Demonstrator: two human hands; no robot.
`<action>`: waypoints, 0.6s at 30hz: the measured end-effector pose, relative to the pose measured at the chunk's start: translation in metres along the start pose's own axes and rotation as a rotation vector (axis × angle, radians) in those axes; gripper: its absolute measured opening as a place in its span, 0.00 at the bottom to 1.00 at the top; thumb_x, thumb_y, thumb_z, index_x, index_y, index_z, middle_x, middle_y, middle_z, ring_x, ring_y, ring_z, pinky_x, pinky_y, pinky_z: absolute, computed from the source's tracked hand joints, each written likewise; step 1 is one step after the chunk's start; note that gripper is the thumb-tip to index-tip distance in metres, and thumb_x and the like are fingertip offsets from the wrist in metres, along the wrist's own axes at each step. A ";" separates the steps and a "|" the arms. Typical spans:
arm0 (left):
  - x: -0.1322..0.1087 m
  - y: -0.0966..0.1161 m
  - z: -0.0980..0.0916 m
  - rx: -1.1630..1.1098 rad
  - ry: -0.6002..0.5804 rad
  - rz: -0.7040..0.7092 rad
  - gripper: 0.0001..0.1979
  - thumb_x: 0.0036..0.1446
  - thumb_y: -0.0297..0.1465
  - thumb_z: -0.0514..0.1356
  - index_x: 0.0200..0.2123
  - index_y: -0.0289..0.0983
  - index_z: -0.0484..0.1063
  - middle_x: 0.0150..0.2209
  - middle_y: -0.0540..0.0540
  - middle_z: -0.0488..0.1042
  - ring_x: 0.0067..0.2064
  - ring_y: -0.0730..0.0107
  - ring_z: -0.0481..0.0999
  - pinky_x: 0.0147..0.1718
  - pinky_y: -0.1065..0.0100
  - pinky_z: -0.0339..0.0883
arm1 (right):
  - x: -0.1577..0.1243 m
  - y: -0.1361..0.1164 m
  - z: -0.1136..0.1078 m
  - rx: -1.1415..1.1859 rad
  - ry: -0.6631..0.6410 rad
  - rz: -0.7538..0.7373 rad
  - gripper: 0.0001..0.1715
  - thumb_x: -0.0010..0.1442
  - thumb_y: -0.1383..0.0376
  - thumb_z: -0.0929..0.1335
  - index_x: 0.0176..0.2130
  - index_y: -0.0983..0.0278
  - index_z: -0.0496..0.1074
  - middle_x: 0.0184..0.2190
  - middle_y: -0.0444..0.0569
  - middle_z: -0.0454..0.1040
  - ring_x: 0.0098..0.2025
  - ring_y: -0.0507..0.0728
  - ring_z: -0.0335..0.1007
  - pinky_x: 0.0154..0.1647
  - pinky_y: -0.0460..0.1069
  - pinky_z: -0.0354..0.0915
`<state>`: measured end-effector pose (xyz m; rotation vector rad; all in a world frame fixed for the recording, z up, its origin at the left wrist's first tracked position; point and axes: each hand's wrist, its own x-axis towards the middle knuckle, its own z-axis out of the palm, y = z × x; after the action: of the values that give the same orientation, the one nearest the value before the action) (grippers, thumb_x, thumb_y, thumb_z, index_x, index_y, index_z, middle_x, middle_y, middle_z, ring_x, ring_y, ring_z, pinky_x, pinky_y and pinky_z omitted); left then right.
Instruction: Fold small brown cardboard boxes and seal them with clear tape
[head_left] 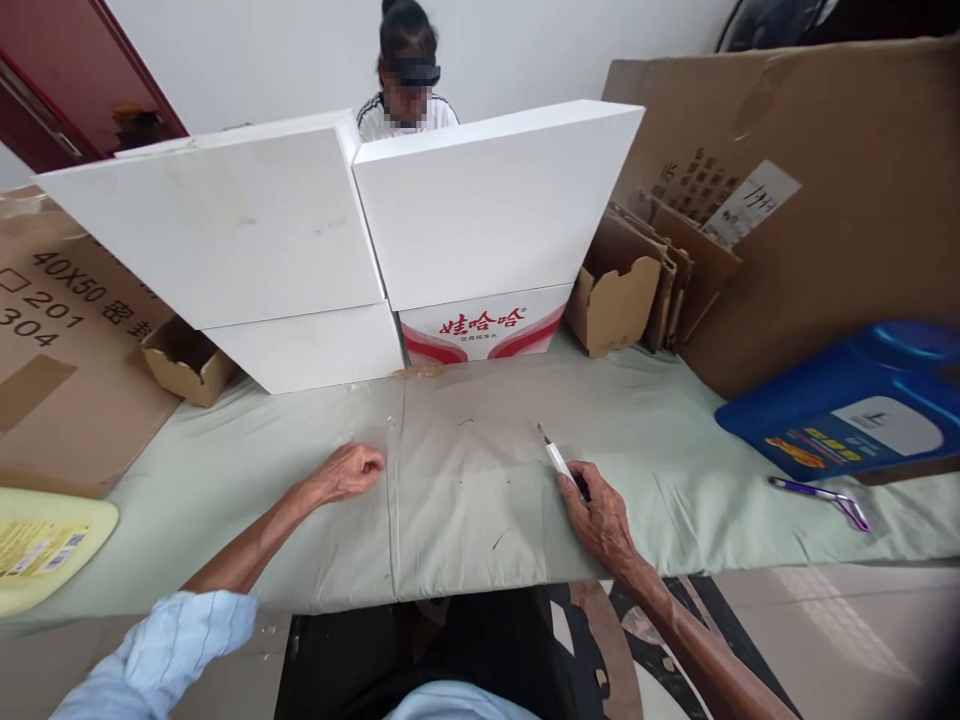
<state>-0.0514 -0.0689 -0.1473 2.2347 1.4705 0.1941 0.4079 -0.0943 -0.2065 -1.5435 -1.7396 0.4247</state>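
Observation:
My right hand (600, 515) is closed around the white handle of a craft knife (556, 456). The knife's narrow metal blade points away from me, up and to the left, just above the green cloth (465, 520). On the left part of the cloth rests my left hand (351, 471), its fingers curled into a loose fist with nothing seen sticking out of it. A few short dark marks or scraps lie on the cloth between the two hands.
White boxes (277, 230) and a red-and-white printed carton (487, 325) stand across the back, a person (409, 75) behind them. Cardboard boxes (825, 200) flank the right, with a blue jug (847, 400) and purple peeler (817, 492). A yellow container (52, 550) lies left.

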 end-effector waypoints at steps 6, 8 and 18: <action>0.052 -0.052 -0.064 -0.035 0.282 -0.087 0.26 0.56 0.28 0.58 0.56 0.37 0.83 0.66 0.37 0.79 0.68 0.50 0.76 0.65 0.52 0.74 | 0.002 0.003 0.000 -0.030 -0.001 0.002 0.18 0.72 0.47 0.63 0.43 0.58 0.71 0.29 0.47 0.77 0.29 0.59 0.73 0.32 0.52 0.65; 0.048 -0.068 -0.085 -0.032 0.376 -0.141 0.26 0.60 0.29 0.55 0.58 0.36 0.82 0.67 0.37 0.78 0.68 0.50 0.76 0.62 0.54 0.76 | 0.002 0.005 0.001 -0.041 -0.004 0.007 0.19 0.72 0.47 0.63 0.44 0.58 0.72 0.30 0.48 0.78 0.29 0.59 0.73 0.32 0.52 0.66; 0.055 -0.095 -0.055 -0.052 0.270 -0.230 0.13 0.70 0.40 0.68 0.47 0.35 0.81 0.52 0.41 0.84 0.55 0.56 0.83 0.59 0.47 0.77 | 0.003 0.010 0.003 -0.038 -0.010 0.035 0.21 0.70 0.45 0.64 0.44 0.58 0.73 0.30 0.49 0.79 0.29 0.60 0.74 0.31 0.52 0.66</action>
<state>-0.1270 0.0281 -0.1479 2.0386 1.8263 0.4693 0.4129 -0.0886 -0.2143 -1.6033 -1.7394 0.4204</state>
